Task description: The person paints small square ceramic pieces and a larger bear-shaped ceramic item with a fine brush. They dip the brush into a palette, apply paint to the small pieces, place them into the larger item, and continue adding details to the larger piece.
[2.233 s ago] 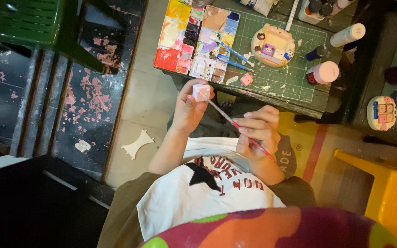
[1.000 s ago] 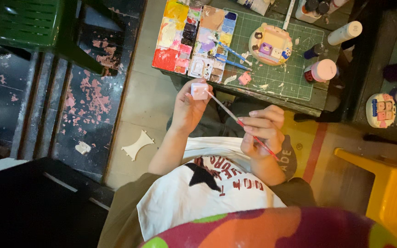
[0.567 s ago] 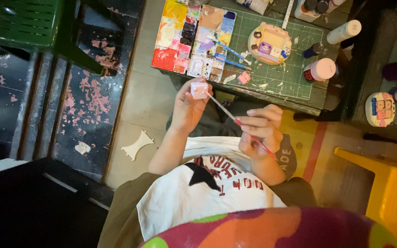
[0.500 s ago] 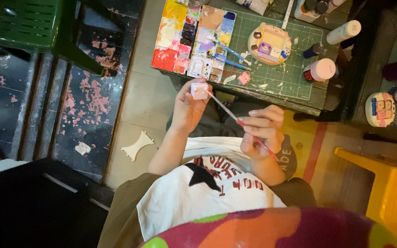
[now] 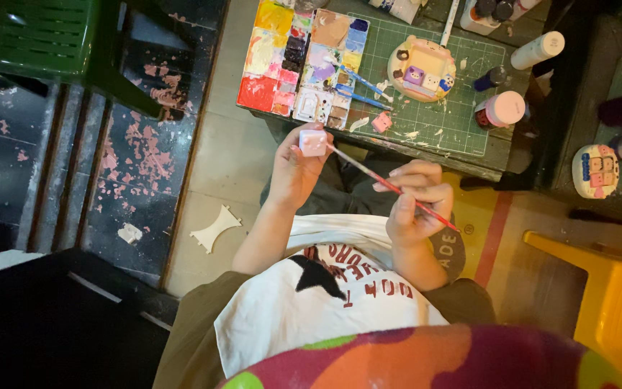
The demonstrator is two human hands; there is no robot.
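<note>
Head view, items listed from our hands outward. Our left hand is raised above our lap, fingers closed on a small pale pink cube, pinched at the fingertips just off the near edge of the table. Our right hand sits lower and to the right, fingers curled narrow around a thin red-handled brush; the brush slants up and left, its tip touching the cube's right face.

Below the hands: a white printed shirt over our lap, and a multicoloured cloth along the bottom edge of the picture.

On the table, near the left corner: a rectangular paint palette, wells filled with red, yellow, pink, purple and blue. Two blue-handled brushes lie across its right edge onto a green cutting mat. On the mat's far part: a round cream figure bearing small coloured blocks. Near the mat's near edge: a small pink piece. At the mat's right edge: a jar with a pink lid; just beyond it, a white tube lying tilted.

Off the table: a second round painted figure to the right; a yellow plastic stool at the lower right; a green plastic crate at the upper left; a flat pale wooden cut-out on the tiled floor left of our left arm.
</note>
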